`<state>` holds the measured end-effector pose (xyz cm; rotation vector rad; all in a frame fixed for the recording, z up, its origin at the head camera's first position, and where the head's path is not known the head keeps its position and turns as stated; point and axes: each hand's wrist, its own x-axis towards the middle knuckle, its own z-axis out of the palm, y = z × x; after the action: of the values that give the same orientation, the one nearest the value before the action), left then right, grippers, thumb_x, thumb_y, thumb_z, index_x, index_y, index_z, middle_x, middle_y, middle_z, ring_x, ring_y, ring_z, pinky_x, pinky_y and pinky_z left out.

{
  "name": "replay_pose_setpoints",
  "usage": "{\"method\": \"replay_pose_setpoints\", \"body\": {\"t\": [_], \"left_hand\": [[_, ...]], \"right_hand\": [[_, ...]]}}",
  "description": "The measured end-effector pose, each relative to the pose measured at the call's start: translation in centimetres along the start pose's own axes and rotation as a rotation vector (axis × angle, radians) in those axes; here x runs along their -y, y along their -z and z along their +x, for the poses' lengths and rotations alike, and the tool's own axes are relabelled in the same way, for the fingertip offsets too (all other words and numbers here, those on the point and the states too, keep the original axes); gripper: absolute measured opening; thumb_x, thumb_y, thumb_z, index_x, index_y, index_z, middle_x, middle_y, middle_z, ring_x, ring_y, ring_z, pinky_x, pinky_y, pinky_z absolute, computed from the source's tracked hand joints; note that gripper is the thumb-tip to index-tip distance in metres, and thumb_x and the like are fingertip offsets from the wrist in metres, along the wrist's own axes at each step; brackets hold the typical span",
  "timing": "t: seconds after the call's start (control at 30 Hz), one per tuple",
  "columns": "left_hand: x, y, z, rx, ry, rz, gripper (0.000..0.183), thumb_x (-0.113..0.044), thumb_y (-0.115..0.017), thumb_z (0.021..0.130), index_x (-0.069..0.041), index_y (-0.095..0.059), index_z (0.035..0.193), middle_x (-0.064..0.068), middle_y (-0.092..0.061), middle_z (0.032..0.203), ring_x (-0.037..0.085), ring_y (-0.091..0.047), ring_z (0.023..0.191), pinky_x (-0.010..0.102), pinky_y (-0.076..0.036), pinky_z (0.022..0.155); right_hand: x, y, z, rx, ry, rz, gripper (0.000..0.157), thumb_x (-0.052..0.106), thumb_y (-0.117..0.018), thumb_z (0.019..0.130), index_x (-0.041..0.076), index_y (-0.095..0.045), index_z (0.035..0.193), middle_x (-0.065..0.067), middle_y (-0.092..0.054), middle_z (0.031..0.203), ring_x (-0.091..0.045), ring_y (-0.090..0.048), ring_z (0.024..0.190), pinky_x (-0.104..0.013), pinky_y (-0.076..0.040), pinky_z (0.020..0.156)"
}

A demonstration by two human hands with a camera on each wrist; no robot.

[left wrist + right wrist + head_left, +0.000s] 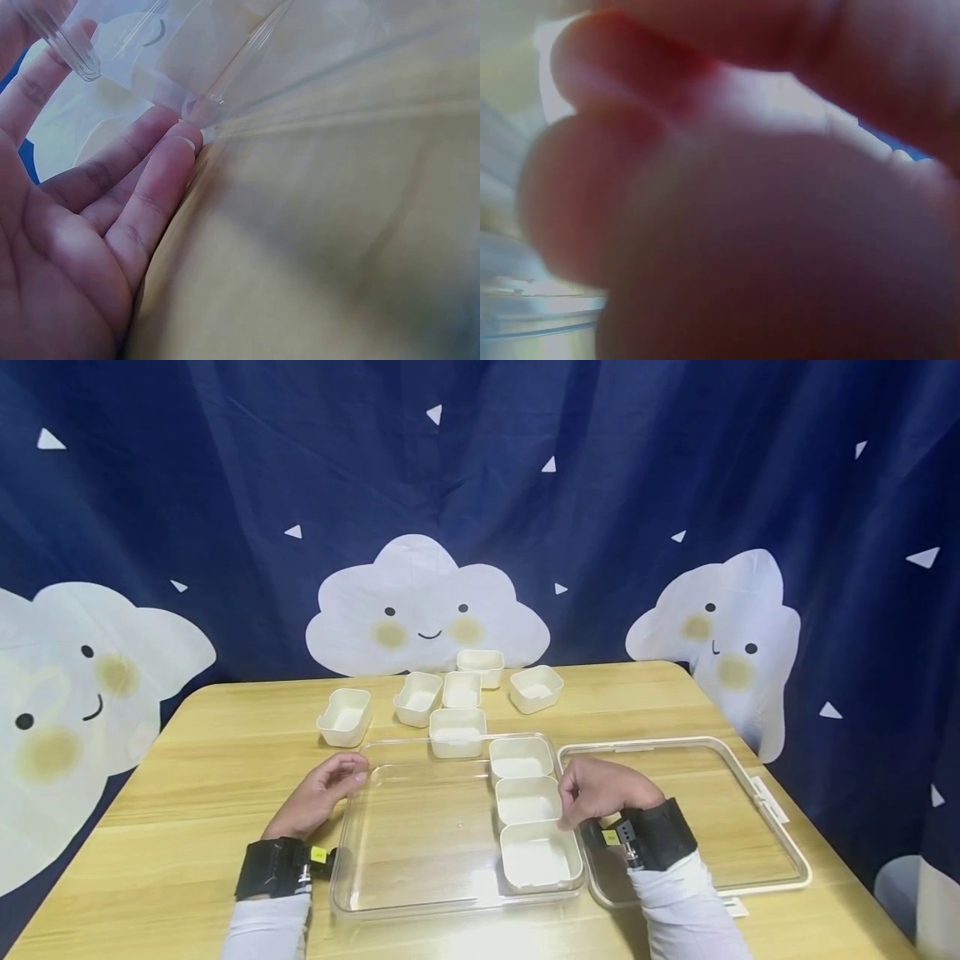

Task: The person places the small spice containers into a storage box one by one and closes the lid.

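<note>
A clear plastic box lies on the table, with three small cream bins in a column along its right side: a front bin, a middle bin and a rear bin. My right hand reaches over the box's right wall and pinches the front bin at its back right corner; blurred fingers fill most of the right wrist view. At the box's left wall, near the back corner, my left hand rests with loosely bent fingers. Its fingertips touch the clear plastic low down.
A clear lid with a cream rim lies right of the box, partly under my right forearm. Behind the box stand several more cream bins, among them a left one and a right one. A dark blue curtain hangs behind the table.
</note>
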<state>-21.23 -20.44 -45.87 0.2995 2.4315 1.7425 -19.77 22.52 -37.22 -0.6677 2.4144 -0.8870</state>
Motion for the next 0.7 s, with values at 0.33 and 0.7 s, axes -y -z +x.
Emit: {"method": "replay_pose_setpoints", "body": {"t": [0.33,0.7], "left_hand": [[0.21,-0.04,0.07,-0.002,0.009,-0.001,0.038,-0.023,-0.061,0.097,-0.001,-0.053,0.127,0.019,-0.058,0.121,0.018,-0.054,0.108,0.029,-0.047,0.088],[-0.11,-0.01,-0.07,0.0,0.009,0.0,0.039,-0.023,-0.061,0.097,-0.001,-0.052,0.128,0.019,-0.058,0.122,0.02,-0.053,0.11,0.029,-0.046,0.089]], "right_hand": [[0.16,-0.24,-0.01,-0.01,-0.022,-0.007,0.019,0.003,-0.079,0.065,0.009,-0.064,0.056,0.01,-0.051,0.05,-0.007,-0.046,0.049,-0.023,-0.037,0.048],[0.18,-0.28,0.03,-0.014,-0.03,0.01,0.019,0.001,-0.079,0.063,0.008,-0.064,0.055,0.008,-0.052,0.049,-0.007,-0.045,0.047,-0.023,-0.037,0.046]]}}
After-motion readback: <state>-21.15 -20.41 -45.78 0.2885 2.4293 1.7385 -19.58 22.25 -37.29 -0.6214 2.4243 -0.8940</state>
